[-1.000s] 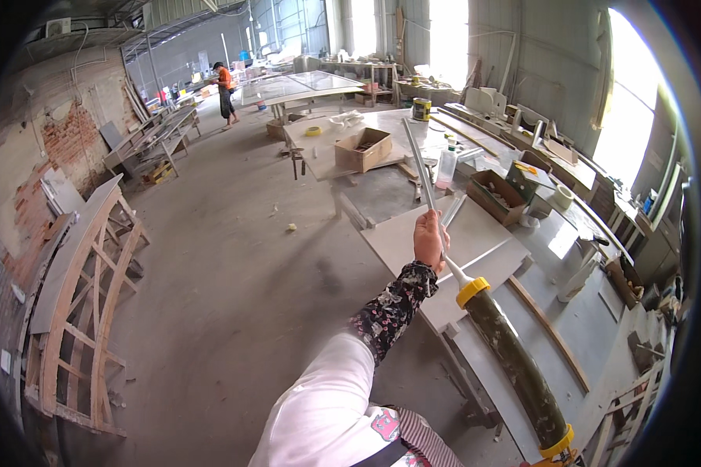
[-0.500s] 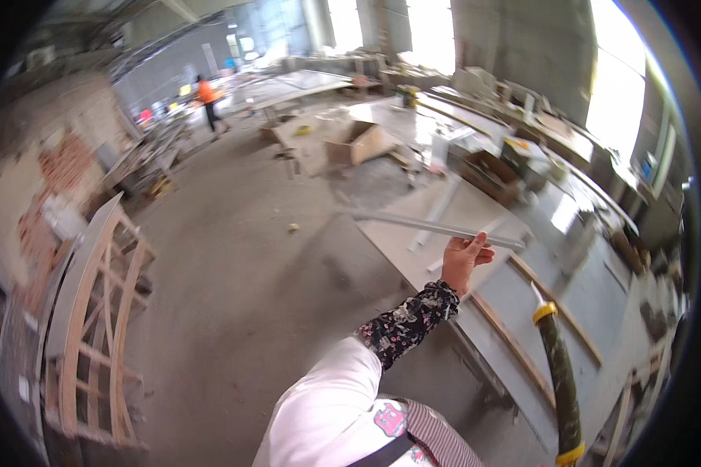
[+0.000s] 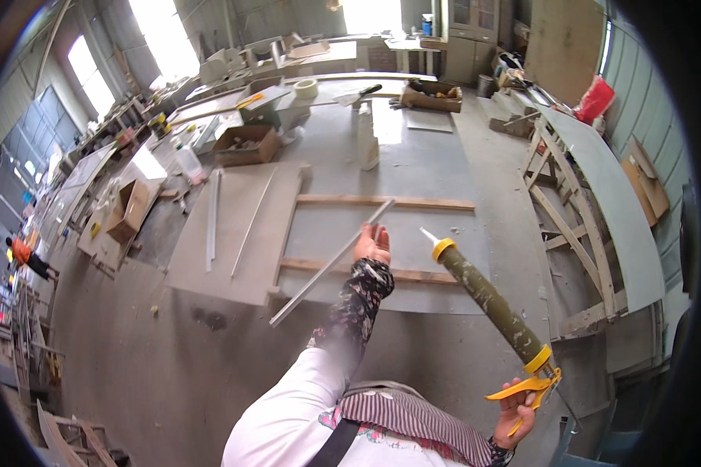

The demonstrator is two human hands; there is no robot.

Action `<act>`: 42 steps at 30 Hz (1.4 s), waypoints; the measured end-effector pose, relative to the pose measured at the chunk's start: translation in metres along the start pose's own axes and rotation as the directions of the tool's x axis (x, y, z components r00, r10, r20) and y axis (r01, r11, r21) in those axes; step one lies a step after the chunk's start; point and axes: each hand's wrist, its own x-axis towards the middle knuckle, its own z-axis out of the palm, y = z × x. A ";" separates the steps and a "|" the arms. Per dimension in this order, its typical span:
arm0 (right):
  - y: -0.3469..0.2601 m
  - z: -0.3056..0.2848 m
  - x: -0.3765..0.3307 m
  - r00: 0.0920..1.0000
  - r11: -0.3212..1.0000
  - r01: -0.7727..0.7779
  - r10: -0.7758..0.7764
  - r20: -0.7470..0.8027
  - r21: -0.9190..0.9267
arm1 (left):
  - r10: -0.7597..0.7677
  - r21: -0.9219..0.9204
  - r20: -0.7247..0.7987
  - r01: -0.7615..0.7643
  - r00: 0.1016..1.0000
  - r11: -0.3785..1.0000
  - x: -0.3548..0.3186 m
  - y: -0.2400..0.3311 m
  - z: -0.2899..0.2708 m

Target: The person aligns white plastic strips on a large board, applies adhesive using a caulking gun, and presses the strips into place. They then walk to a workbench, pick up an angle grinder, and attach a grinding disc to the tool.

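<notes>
Large grey flat-topped worktable ahead. Long olive-barrelled, yellow-ended caulking gun, angled upward; right hand wrapped round its yellow trigger handle, probably for control. Slim straight pale-grey strip over table's near edge; left hand gripping near one end, likely keeping its length free. Versus earlier: view swung right, strip steeper, right hand visible.

The strip looks like smooth metal with a dull sheen. The caulking gun has a scuffed, blotchy barrel and smooth, plastic-looking end rings. The slats are matt, bare wood; the worktop is smooth (glossy where light strikes), the box matt cardboard, the apron and sleeve soft-looking cloth
</notes>
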 end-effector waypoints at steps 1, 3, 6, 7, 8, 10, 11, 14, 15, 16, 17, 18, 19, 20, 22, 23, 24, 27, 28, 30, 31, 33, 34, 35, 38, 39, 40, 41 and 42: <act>0.001 -0.003 -0.003 0.997 0.999 -0.004 0.008 -0.072 0.045 | 0.013 -0.037 -0.041 -0.015 0.999 0.999 0.018 -0.005 0.010; 0.002 -0.010 0.001 0.991 0.996 -0.026 0.036 -0.126 0.080 | 0.032 -0.033 -0.091 -0.035 0.995 0.999 0.055 -0.019 0.031; -0.001 -0.014 0.002 0.976 0.994 -0.079 0.094 -0.197 0.081 | 0.030 -0.137 -0.113 -0.045 0.993 0.989 0.104 -0.034 0.051; -0.001 -0.014 0.006 0.975 0.993 -0.092 0.106 -0.196 0.080 | 0.014 -0.130 -0.175 -0.037 0.984 0.991 0.116 -0.037 0.057; -0.003 -0.014 0.009 0.973 0.991 -0.109 0.122 -0.195 0.075 | 0.015 -0.128 -0.152 -0.035 0.988 0.991 0.123 -0.038 0.061; -0.006 -0.015 0.012 0.966 0.986 -0.150 0.161 -0.202 0.067 | -0.087 -0.054 -0.097 0.082 0.992 0.995 0.120 -0.036 0.067; -0.007 -0.016 0.012 0.961 0.983 -0.173 0.183 -0.208 0.064 | -0.179 0.021 -0.052 0.181 0.982 0.983 0.109 -0.032 0.071; -0.009 -0.025 0.007 0.934 0.967 -0.245 0.256 -0.248 0.073 | -0.392 0.594 0.146 0.237 0.908 0.769 0.036 -0.028 0.079; -0.010 -0.031 0.008 0.920 0.951 -0.306 0.304 -0.245 0.031 | -0.483 0.783 0.258 0.112 0.837 0.612 0.002 -0.018 0.072; -0.011 -0.037 0.008 0.900 0.930 -0.368 0.355 -0.252 -0.005 | -0.681 0.870 0.320 0.080 0.659 0.486 -0.029 0.004 0.068; -0.011 -0.041 0.004 0.892 0.912 -0.409 0.392 -0.225 -0.036 | -0.740 0.909 0.388 -0.094 0.549 0.407 -0.062 0.027 0.058; -0.008 -0.044 0.000 0.838 0.876 -0.471 0.406 -0.366 -0.106 | -0.716 0.913 0.388 -0.348 0.581 0.213 -0.090 0.050 0.048; -0.006 -0.047 0.000 0.828 0.823 -0.530 0.451 -0.334 -0.203 | -0.681 0.861 0.397 -0.507 0.615 0.044 -0.114 0.077 0.035; -0.002 -0.047 -0.004 0.829 0.832 -0.531 0.471 -0.301 -0.160 | -0.588 0.711 0.464 -0.674 0.663 -0.199 -0.132 0.101 0.023; 0.011 -0.045 -0.004 0.847 0.868 -0.496 0.492 -0.200 0.033 | -0.345 0.513 0.614 -0.690 0.710 -0.510 -0.157 0.146 -0.014; 0.019 -0.042 -0.004 0.865 0.868 -0.456 0.484 -0.133 0.197 | -0.215 0.554 0.591 -0.585 0.777 -0.592 -0.167 0.164 -0.038; 0.028 -0.038 -0.002 0.869 0.852 -0.456 0.488 -0.076 0.255 | -0.167 0.590 0.560 -0.532 0.811 -0.607 -0.170 0.180 -0.061; 0.053 -0.024 -0.001 0.876 0.836 -0.433 0.478 -0.059 0.338 | -0.093 0.824 0.378 -0.380 0.921 -0.420 -0.168 0.201 -0.123; 0.060 -0.021 0.000 0.875 0.830 -0.432 0.480 -0.059 0.353 | -0.091 0.874 0.360 -0.370 0.928 -0.315 -0.162 0.204 -0.137; 0.069 -0.014 0.003 0.870 0.820 -0.436 0.489 -0.058 0.372 | 0.008 0.948 0.251 -0.245 0.968 -0.202 -0.148 0.201 -0.152; 0.073 -0.010 0.004 0.869 0.813 -0.432 0.491 -0.062 0.391 | -0.050 0.968 0.231 -0.235 0.972 -0.092 -0.141 0.201 -0.154; 0.081 -0.004 0.007 0.868 0.800 -0.425 0.493 -0.061 0.423 | -0.150 0.976 0.189 -0.168 0.970 0.140 -0.127 0.198 -0.152; 0.080 -0.002 0.008 0.876 0.801 -0.420 0.480 -0.039 0.427 | -0.071 0.979 0.145 -0.132 0.987 0.157 -0.125 0.186 -0.151; 0.085 0.002 0.010 0.870 0.801 -0.432 0.491 -0.041 0.414 | -0.092 0.981 0.128 -0.112 0.988 0.161 -0.118 0.184 -0.149; 0.096 0.013 0.016 0.875 0.801 -0.439 0.485 -0.011 0.408 | -0.149 0.982 0.096 -0.069 0.984 0.177 -0.105 0.175 -0.144; 0.099 0.016 0.019 0.874 0.802 -0.445 0.485 -0.001 0.399 | -0.150 0.979 0.104 -0.074 0.983 0.191 -0.103 0.171 -0.145; 0.103 0.020 0.021 0.873 0.803 -0.450 0.488 0.002 0.391 | -0.152 0.976 0.112 -0.080 0.982 0.204 -0.100 0.167 -0.147; 0.103 0.022 0.024 0.875 0.808 -0.447 0.485 0.000 0.384 | -0.162 0.973 0.122 -0.086 0.979 0.213 -0.101 0.162 -0.147; 0.107 0.025 0.027 0.873 0.799 -0.456 0.487 0.022 0.392 | -0.130 0.978 0.111 -0.085 0.985 0.190 -0.099 0.159 -0.149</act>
